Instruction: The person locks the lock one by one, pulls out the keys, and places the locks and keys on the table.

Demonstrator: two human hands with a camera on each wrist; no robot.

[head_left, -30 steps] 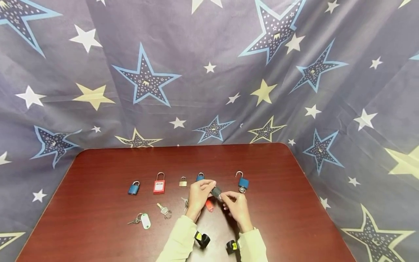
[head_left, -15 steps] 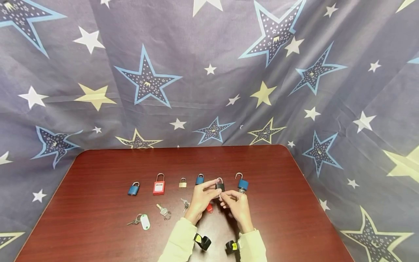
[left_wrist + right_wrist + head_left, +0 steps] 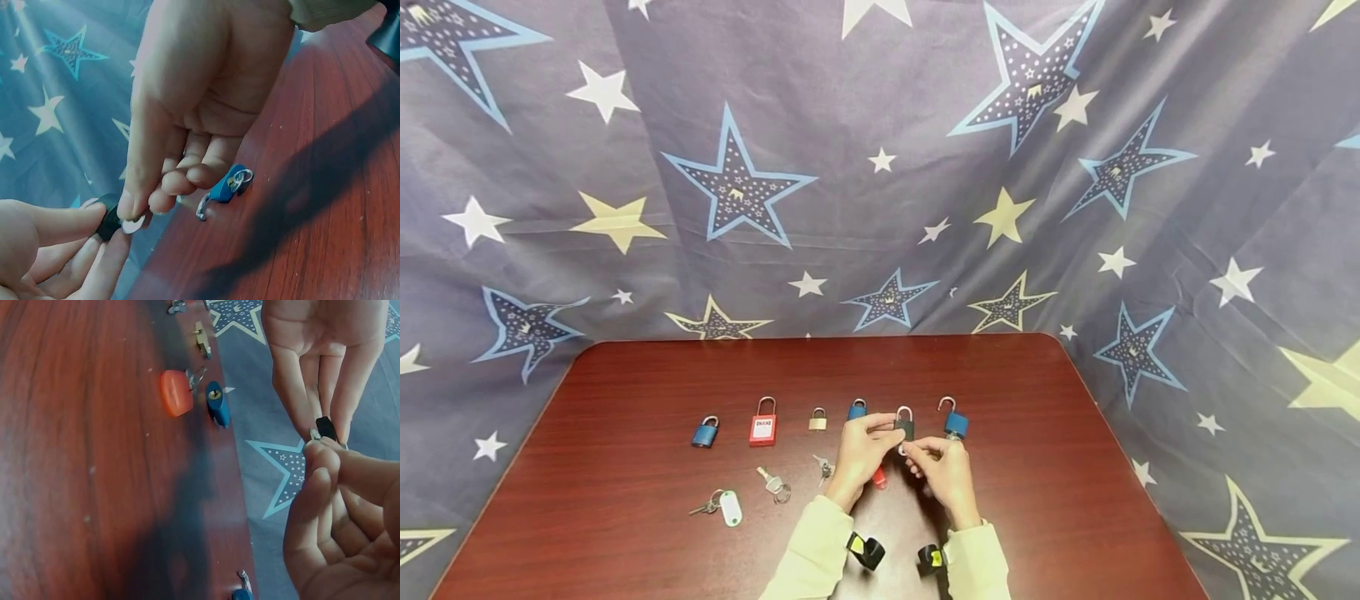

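Note:
My left hand [image 3: 859, 454] pinches a small black padlock [image 3: 906, 429] between thumb and fingers, its silver shackle pointing up toward the far side. From below, my right hand [image 3: 946, 475] pinches the round head of a key [image 3: 132, 226] right at the padlock's bottom; the blade is hidden. Behind the left hand a blue padlock [image 3: 857, 409] lies partly covered. A red tag [image 3: 879, 477] with keys on a ring lies on the table between the hands. Right of them rests another blue padlock [image 3: 956, 423], its shackle swung out and a key ring at its base.
Leftward in the row lie a brass padlock [image 3: 817, 420], a red padlock [image 3: 763, 429] and a blue padlock [image 3: 705, 432]. Nearer are keys with a white tag [image 3: 730, 507], a pale-headed key [image 3: 772, 481] and small keys [image 3: 823, 467]. A starry curtain [image 3: 850, 208] hangs behind the table.
The black padlock has turned from slanting, keyhole end toward the right hand, to shackle-up between the hands. Both hands keep their pinch; the last half second shows only slight movement.

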